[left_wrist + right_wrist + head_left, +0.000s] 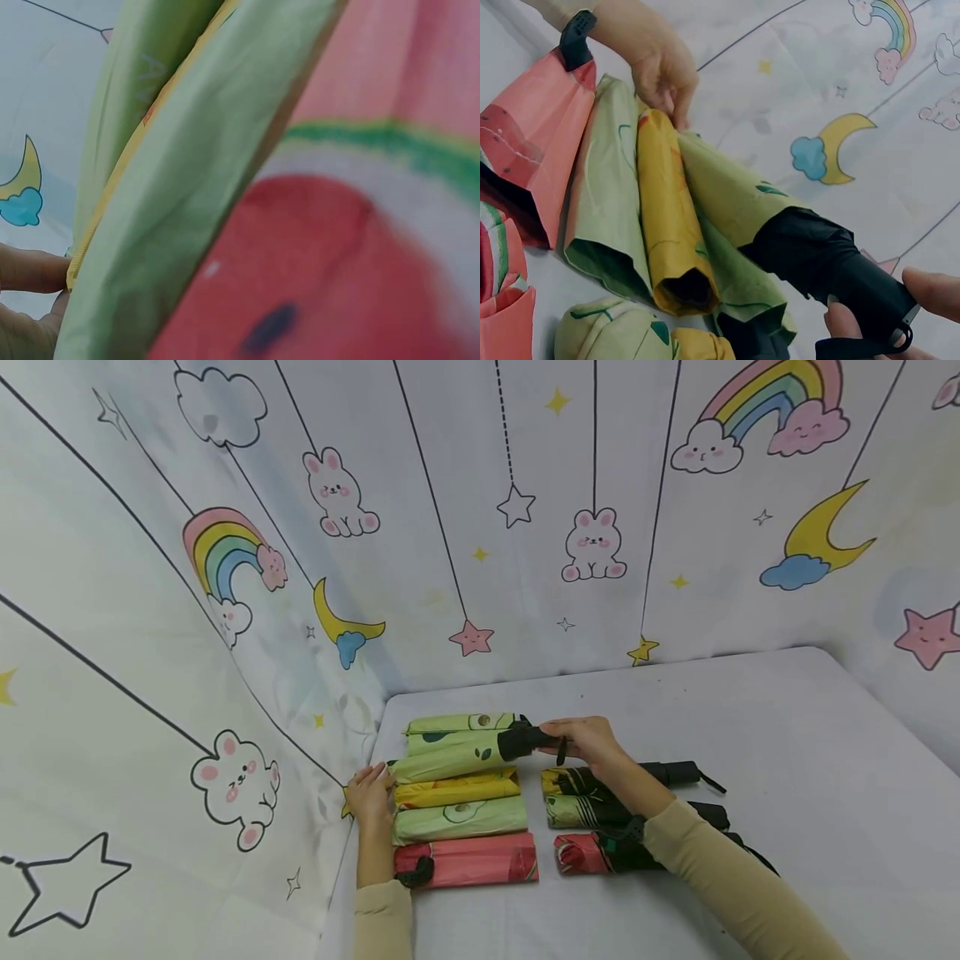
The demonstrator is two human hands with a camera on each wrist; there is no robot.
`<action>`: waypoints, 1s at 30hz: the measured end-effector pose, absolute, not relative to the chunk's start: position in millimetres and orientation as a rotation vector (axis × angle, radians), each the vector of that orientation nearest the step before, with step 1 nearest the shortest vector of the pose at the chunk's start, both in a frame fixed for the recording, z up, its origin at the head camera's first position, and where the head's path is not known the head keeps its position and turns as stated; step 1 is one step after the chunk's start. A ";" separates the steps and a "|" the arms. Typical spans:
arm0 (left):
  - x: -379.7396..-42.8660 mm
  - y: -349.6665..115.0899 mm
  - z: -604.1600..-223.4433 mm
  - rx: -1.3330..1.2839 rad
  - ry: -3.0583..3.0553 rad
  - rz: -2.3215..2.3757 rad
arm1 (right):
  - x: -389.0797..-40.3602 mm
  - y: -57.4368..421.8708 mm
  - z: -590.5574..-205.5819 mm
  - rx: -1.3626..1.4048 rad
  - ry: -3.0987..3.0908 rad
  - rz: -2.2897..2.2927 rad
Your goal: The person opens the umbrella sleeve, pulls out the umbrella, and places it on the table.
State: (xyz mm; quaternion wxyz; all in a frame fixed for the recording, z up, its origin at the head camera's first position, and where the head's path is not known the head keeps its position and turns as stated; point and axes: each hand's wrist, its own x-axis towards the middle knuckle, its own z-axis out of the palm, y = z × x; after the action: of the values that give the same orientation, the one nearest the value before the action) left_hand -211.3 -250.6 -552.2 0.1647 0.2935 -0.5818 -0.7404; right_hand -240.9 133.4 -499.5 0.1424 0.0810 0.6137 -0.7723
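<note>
One umbrella [810, 251] — right hand [596, 743] pinching handle [877, 292], left hand [371, 793] holding green sleeve [446, 758].

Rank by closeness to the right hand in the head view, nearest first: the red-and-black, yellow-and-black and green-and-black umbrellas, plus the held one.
1. Held umbrella: black end in the right hand.
2. Yellow-and-black umbrella: top of the right column.
3. Green-and-black umbrella: middle of that column.
4. Red-and-black umbrella: bottom of that column.
</note>
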 end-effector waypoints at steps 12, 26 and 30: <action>-207.1 -249.2 -544.7 0.764 -1.583 -2.218 | -232.3 149.1 -493.7 0.203 1.749 -2.284; -207.4 -247.4 -546.4 0.782 -1.629 -2.181 | -229.8 163.9 -490.4 0.202 1.752 -2.299; -207.0 -246.5 -545.4 0.770 -1.621 -2.200 | -229.7 166.4 -491.4 0.205 1.742 -2.312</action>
State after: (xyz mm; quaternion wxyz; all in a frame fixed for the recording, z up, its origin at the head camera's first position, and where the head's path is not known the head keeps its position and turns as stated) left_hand -207.0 -246.5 -545.4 0.1508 0.2681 -0.5645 -0.7660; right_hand -229.7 166.4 -491.4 0.1195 0.0702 0.5961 -0.7909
